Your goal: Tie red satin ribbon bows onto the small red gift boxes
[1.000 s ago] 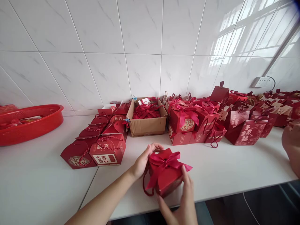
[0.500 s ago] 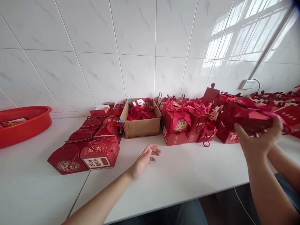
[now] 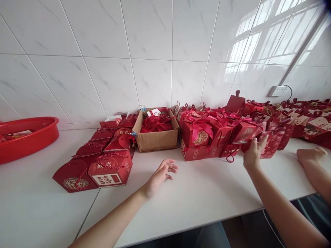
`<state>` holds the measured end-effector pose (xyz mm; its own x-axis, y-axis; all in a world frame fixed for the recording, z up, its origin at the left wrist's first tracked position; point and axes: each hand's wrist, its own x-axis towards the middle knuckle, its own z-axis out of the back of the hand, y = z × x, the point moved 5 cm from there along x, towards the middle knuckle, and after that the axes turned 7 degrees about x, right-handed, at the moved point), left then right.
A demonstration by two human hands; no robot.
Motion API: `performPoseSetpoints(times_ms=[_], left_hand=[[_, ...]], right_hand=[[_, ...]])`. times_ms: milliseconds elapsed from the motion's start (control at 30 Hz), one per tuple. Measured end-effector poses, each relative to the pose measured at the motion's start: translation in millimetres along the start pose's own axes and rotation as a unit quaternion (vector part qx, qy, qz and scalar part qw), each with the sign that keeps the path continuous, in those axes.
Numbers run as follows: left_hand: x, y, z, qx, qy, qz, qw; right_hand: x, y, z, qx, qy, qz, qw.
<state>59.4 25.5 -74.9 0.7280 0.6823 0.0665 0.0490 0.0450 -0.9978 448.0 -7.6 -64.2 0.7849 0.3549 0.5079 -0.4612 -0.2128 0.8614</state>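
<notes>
Far left on the table (image 3: 207, 196), a red basket (image 3: 28, 136); next, flat boxes (image 3: 103, 162) fanned out beside a carton (image 3: 156, 139) of ribbons (image 3: 156, 123). In front of the carton, the left hand (image 3: 159, 175) — empty, fingers loosely spread, low over the table. Further right, the right hand (image 3: 252, 151) up against the near side of a bowed box (image 3: 244, 131) perched on the stacked boxes (image 3: 196, 136) by the wall — fingers touching it, no telling whether closed on it or slack; at the right edge, another person's hand (image 3: 311, 154) resting on the table, red bags (image 3: 274, 143) lined up behind.
</notes>
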Motion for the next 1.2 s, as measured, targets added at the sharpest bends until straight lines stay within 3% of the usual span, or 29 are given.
performPoseSetpoints(times_ms=[167, 433, 633, 833, 1000, 1200], left_hand=[[1, 3, 0.5, -0.004, 0.002, 0.01, 1.0], [2, 6, 2.0, -0.014, 0.001, 0.006, 1.0], [2, 10, 3.4, -0.012, 0.006, 0.005, 1.0], [1, 9, 3.3, -0.008, 0.006, 0.005, 1.0], [1, 10, 3.4, -0.009, 0.006, 0.005, 1.0], [2, 7, 4.2, -0.04, -0.016, 0.026, 0.999]], right_hand=[[5, -10, -19, 0.006, -0.056, -0.011, 0.998], [2, -1, -51, -0.042, -0.091, 0.026, 0.995], [-4, 2, -54, -0.082, -0.113, 0.007, 0.99], [-6, 6, -44, -0.096, -0.12, 0.009, 0.988], [-25, 23, -46, -0.097, -0.075, 0.103, 0.987], [-67, 31, -74, -0.145, 0.079, 0.219, 0.962]])
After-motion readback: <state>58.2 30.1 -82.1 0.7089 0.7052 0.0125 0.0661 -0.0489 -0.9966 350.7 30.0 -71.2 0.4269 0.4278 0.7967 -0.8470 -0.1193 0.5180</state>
